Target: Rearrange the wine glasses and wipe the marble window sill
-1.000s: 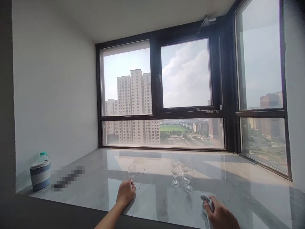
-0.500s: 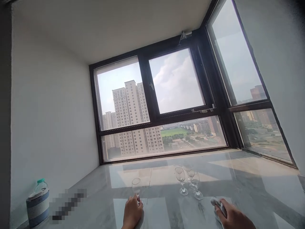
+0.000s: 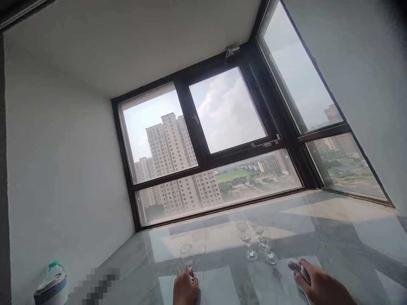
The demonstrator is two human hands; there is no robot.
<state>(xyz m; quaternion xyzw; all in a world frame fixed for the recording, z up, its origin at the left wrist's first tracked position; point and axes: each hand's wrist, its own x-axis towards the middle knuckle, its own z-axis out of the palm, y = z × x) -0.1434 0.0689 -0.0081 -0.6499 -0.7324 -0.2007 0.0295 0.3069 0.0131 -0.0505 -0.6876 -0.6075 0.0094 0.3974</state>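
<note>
My left hand [image 3: 185, 287] is closed around the stem of a clear wine glass [image 3: 186, 253], whose bowl rises above my fingers. The foot of that glass shows partly beside my fingertips, close to the grey surface. On the right, my right hand [image 3: 322, 283] grips a bunched pale grey cloth [image 3: 295, 266] between thumb and fingers. Part of the cloth is hidden beneath the hand. Between and beyond my hands, several more stemmed glasses stand upright in a cluster, the nearest being a left glass [image 3: 244, 235] and a front glass [image 3: 270, 256].
The glossy grey marbled sill [image 3: 229, 281] reflects the window light. At the lower left are a blue-and-white striped container [image 3: 52, 292] and a clear bottle with a green cap [image 3: 54, 263], near a blurred dark patch. Dark-framed windows [image 3: 200, 156] stand behind, walls on both sides.
The view has tilted, so the window leans more and the striped container sits lower. Both hands appear slightly farther right in view, still holding the glass and the cloth.
</note>
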